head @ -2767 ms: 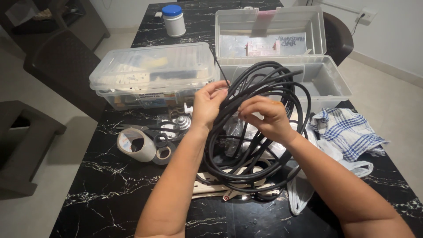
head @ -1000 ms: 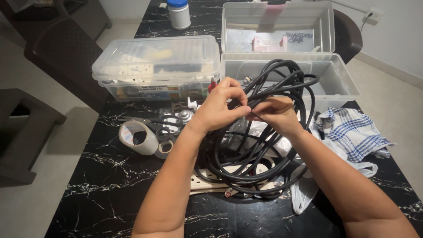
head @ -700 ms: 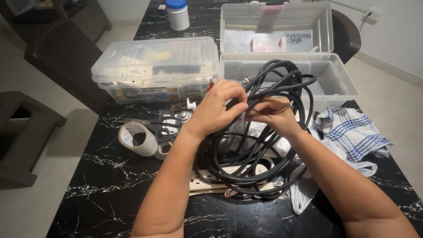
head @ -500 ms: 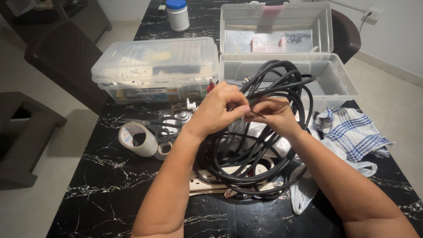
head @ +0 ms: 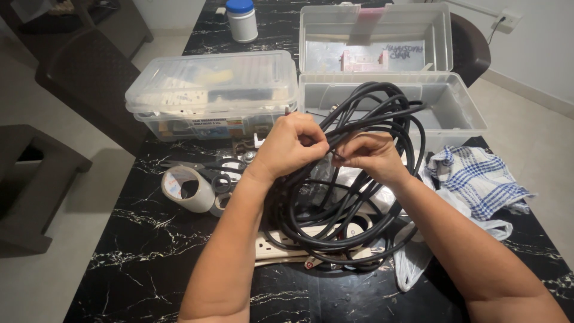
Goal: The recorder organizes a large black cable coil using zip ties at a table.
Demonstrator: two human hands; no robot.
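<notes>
Hands meet at the top of a coil of black cable [head: 359, 173], which stands tilted above a black marbled surface [head: 149, 251]. The left hand [head: 290, 146] is closed around the bunched strands, its grip curled tight into a fist; half a second earlier its fingers sat looser and a little higher. The right hand [head: 371, 154] pinches a thin black tie [head: 339, 157] against the strands, fingertips pressed together, almost touching the left. The coil has barely shifted since then, its lower loops resting on a cream power strip [head: 287, 242]. Behind it an open clear plastic box [head: 460, 113] stands with its lid up, beside a closed clear storage box [head: 209, 90]. A roll of tape [head: 186, 188] and scissors [head: 203, 170] lie left of the coil; a blue checked cloth [head: 475, 176] lies to its right.
</notes>
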